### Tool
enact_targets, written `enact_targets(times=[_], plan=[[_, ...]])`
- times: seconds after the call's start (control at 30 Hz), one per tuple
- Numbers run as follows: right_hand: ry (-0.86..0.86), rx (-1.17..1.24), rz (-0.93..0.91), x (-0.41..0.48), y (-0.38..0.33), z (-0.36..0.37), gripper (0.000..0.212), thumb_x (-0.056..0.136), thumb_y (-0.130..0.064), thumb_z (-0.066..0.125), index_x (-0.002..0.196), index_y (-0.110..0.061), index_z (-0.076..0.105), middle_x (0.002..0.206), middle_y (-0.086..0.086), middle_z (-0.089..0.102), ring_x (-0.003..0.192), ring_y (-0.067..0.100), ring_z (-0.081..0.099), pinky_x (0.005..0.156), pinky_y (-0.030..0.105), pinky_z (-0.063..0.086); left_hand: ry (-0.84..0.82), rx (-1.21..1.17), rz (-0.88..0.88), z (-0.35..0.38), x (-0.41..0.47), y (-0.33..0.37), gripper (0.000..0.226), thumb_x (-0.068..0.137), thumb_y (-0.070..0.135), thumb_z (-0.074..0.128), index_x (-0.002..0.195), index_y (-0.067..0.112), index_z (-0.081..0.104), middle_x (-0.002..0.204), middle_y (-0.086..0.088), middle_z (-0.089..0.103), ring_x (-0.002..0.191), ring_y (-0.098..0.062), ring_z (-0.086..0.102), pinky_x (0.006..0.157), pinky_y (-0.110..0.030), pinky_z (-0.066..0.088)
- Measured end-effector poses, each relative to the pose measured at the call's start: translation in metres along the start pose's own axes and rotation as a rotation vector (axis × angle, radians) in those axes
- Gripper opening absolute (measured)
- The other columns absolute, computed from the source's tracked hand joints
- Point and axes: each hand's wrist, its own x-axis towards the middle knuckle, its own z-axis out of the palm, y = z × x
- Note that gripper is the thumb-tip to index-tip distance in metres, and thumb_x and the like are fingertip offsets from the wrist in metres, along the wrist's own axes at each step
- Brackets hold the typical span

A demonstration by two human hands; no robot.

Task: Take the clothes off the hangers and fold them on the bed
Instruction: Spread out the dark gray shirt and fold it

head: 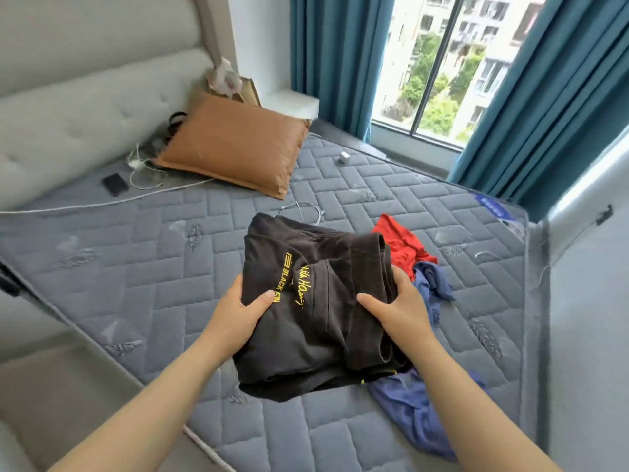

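Observation:
A folded black garment with yellow lettering (pixel 306 301) is held just above the grey quilted mattress (pixel 136 274). My left hand (pixel 238 311) grips its left edge, thumb on top. My right hand (pixel 398 308) grips its right side, thumb on top and fingers underneath. A crumpled red garment (pixel 401 243) lies behind and to the right of the black one. A blue garment (pixel 415 410) lies rumpled at the right, partly hidden under the black one. No hanger shows.
An orange-brown pillow (pixel 235 144) lies near the grey padded headboard (pixel 85 107). A black phone (pixel 115 184), a charger with white cables (pixel 139 165) and a small white box (pixel 344 157) lie on the mattress. Teal curtains (pixel 544 114) and a window stand beyond the bed's far side.

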Motion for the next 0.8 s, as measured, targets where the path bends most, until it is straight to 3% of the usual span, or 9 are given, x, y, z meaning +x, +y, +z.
enact_targets(times=[0.1,0.17,0.23,0.3,0.37,0.53,0.63,0.73,0.8], plan=[[-0.018,-0.041,-0.194,0.005,-0.078,0.0,0.043,0.075,-0.015,0.079,0.102,-0.04,0.056,0.088,-0.033,0.065,0.086,-0.014,0.061,0.071,0.006,0.044,0.108,-0.016,0.065,-0.044,-0.016,0.052,0.041,0.091,0.028,0.063,0.129,0.028,0.048,0.114,0.013,0.059,0.105,-0.01,0.057,0.086,-0.026,0.044],[-0.028,-0.051,-0.286,0.004,-0.127,0.005,0.043,0.075,-0.019,0.078,0.107,-0.038,0.056,0.092,-0.027,0.066,0.089,-0.007,0.062,0.077,0.018,0.048,0.145,-0.037,0.113,-0.076,-0.024,0.082,0.04,0.091,0.026,0.062,0.129,0.026,0.049,0.118,0.01,0.06,0.11,-0.014,0.058,0.092,-0.031,0.046],[-0.035,-0.056,-0.358,-0.001,-0.177,0.015,0.045,0.077,-0.023,0.077,0.116,-0.031,0.057,0.1,-0.02,0.066,0.093,0.004,0.063,0.082,0.027,0.049,0.196,-0.045,0.177,-0.114,-0.035,0.111,0.038,0.091,0.026,0.063,0.126,0.03,0.051,0.114,0.015,0.062,0.106,-0.008,0.059,0.085,-0.025,0.048],[-0.035,-0.06,-0.449,-0.007,-0.227,0.031,0.048,0.077,-0.023,0.076,0.122,-0.026,0.057,0.1,-0.02,0.064,0.093,0.003,0.061,0.079,0.021,0.047,0.264,-0.027,0.249,-0.158,-0.046,0.136,0.037,0.09,0.027,0.063,0.123,0.036,0.049,0.108,0.023,0.06,0.099,0.002,0.057,0.077,-0.017,0.044],[-0.032,-0.052,-0.539,-0.019,-0.275,0.052,0.052,0.077,-0.021,0.076,0.125,-0.027,0.056,0.099,-0.026,0.06,0.09,-0.007,0.057,0.076,0.012,0.044,0.329,0.006,0.305,-0.204,-0.058,0.155,0.04,0.09,0.03,0.063,0.126,0.036,0.048,0.112,0.019,0.059,0.1,-0.003,0.056,0.085,-0.023,0.045],[-0.043,-0.105,-0.737,-0.045,-0.376,0.118,0.053,0.075,-0.026,0.073,0.122,-0.032,0.051,0.11,-0.007,0.062,0.108,0.019,0.057,0.098,0.046,0.045,0.46,0.035,0.396,-0.314,-0.087,0.18,0.044,0.089,0.032,0.064,0.127,0.038,0.044,0.104,0.028,0.053,0.096,0.001,0.053,0.076,-0.018,0.041],[-0.115,-0.064,-0.803,-0.054,-0.42,0.158,0.063,0.078,-0.023,0.072,0.134,-0.032,0.045,0.117,-0.012,0.06,0.109,0.009,0.056,0.098,0.033,0.047,0.533,0.06,0.422,-0.368,-0.102,0.187,0.049,0.089,0.032,0.064,0.134,0.032,0.045,0.113,0.018,0.056,0.1,-0.004,0.055,0.082,-0.022,0.042],[-0.17,-0.018,-0.881,-0.062,-0.456,0.195,0.06,0.08,-0.022,0.071,0.126,-0.044,0.041,0.106,-0.031,0.053,0.099,-0.013,0.052,0.077,0.004,0.039,0.618,0.093,0.418,-0.412,-0.116,0.188,0.052,0.089,0.034,0.063,0.137,0.03,0.043,0.12,0.015,0.054,0.104,-0.009,0.054,0.087,-0.024,0.043],[-0.21,0.009,-0.913,-0.066,-0.476,0.216,0.059,0.08,-0.019,0.072,0.125,-0.043,0.042,0.102,-0.037,0.051,0.096,-0.022,0.05,0.071,0.001,0.038,0.661,0.095,0.4,-0.436,-0.125,0.187,0.054,0.09,0.035,0.062,0.139,0.029,0.041,0.122,0.014,0.052,0.106,-0.011,0.052,0.091,-0.028,0.043]])
